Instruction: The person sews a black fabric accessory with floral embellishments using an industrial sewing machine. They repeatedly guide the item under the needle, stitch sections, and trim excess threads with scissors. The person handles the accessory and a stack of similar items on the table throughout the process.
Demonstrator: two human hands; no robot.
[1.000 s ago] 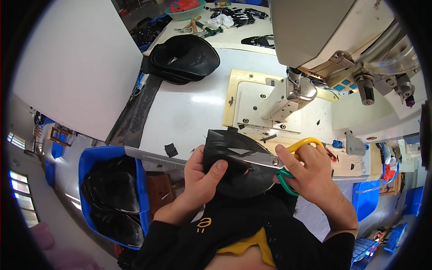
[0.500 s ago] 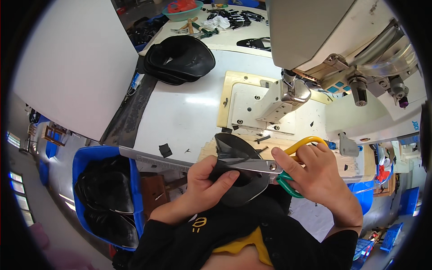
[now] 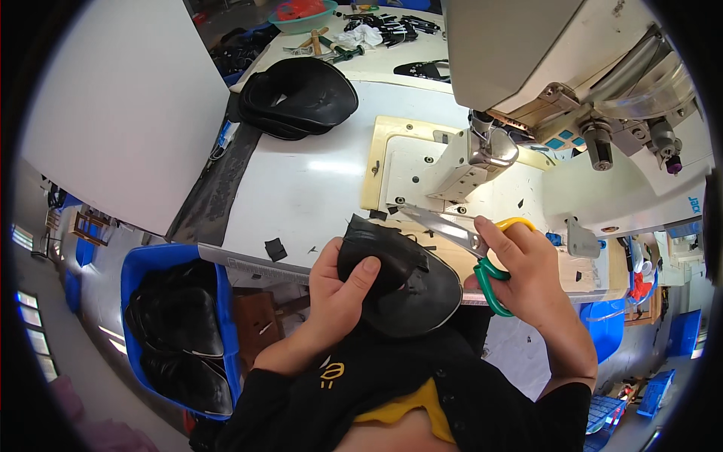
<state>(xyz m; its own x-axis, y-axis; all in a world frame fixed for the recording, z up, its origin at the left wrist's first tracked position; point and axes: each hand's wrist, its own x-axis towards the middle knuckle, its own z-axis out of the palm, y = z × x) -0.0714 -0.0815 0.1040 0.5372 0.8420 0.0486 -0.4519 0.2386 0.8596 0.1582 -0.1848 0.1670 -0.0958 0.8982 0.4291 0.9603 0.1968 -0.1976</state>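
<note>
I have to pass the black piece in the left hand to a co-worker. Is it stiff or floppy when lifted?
Probably semi-stiff: the black shoe-upper piece keeps a domed shape though the left hand grips only one side. It looks thin, so likely light. The right hand holds scissors at its edge, suggesting soft, cuttable material.

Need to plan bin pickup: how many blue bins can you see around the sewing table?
2. One blue bin of black pieces sits lower left of the table; another blue bin shows lower right, behind the right hand. More may be hidden.
</note>
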